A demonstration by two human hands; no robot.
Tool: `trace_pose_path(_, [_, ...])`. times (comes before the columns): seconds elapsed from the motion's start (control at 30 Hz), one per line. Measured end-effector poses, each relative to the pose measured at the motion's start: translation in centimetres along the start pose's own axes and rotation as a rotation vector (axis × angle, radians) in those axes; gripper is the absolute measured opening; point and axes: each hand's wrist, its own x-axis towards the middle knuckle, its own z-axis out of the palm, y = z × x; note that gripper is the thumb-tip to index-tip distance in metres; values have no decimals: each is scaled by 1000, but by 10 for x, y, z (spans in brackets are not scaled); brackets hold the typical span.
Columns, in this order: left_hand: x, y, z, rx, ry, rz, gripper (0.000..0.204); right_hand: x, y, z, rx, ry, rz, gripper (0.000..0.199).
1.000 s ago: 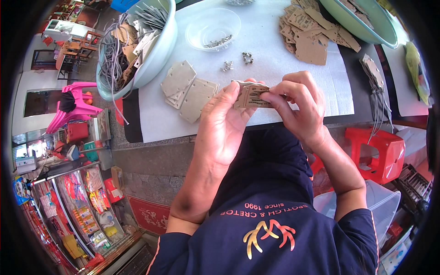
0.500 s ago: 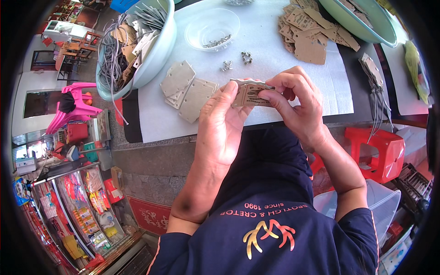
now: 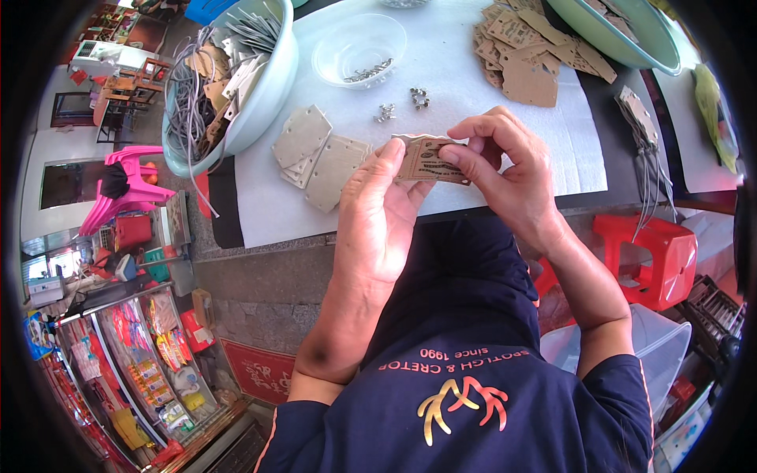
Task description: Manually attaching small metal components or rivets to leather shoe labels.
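Navy cloth nearest: the wearer's shirt point(image 3: 347, 422), bare forearms reaching up from it. Left hand point(image 3: 374, 209) palm up, its grip clamped on a small stack of brown printed cards point(image 3: 424, 163), thumb over the left end, fingers beneath. Right hand point(image 3: 511, 169) pinches the other end, thumb on the printed face, curled fingers partly hidden behind. Stack thus spans both grips, raised over the near edge of a white sheet point(image 3: 544, 162) on the dark table point(image 3: 579, 98). Just left of the left hand: pale grey plates point(image 3: 335, 169), overlapping, holes along edges. Beyond the stack, two little clusters of metal fittings point(image 3: 419, 98). Farther: clear bowl point(image 3: 331, 49) with more fittings; loose brown pile point(image 3: 530, 75), right; pale green basins point(image 3: 276, 83) at both far corners, left one heaped with grey cords point(image 3: 188, 102).
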Motion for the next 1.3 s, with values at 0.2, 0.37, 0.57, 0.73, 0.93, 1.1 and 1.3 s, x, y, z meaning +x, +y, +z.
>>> trace_pose_path(0.2, [-1,2,-1,-1,-64,-27,25,2,-4,-2,37,-27,113,18])
trace_pose_path(0.37, [-2,2,3,114,-20,-6,21,4,-6,-5,21,-75,138,16])
trace_pose_path(0.57, [-4,5,4,147,-36,-1,21,12,3,-5,-45,-91,-109,18])
trace_pose_path(0.73, [-3,2,4,177,-77,41,22,13,1,-2,284,-287,153,17])
trace_pose_path(0.93, [-4,-3,4,260,-102,162,19,13,-5,-4,308,-265,203,17])
trace_pose_path(1.1, [-2,-11,-1,370,-84,267,17,19,-6,-10,439,-427,374,17])
trace_pose_path(1.3, [-4,-12,4,666,-117,555,18,19,0,-10,548,-517,365,17])
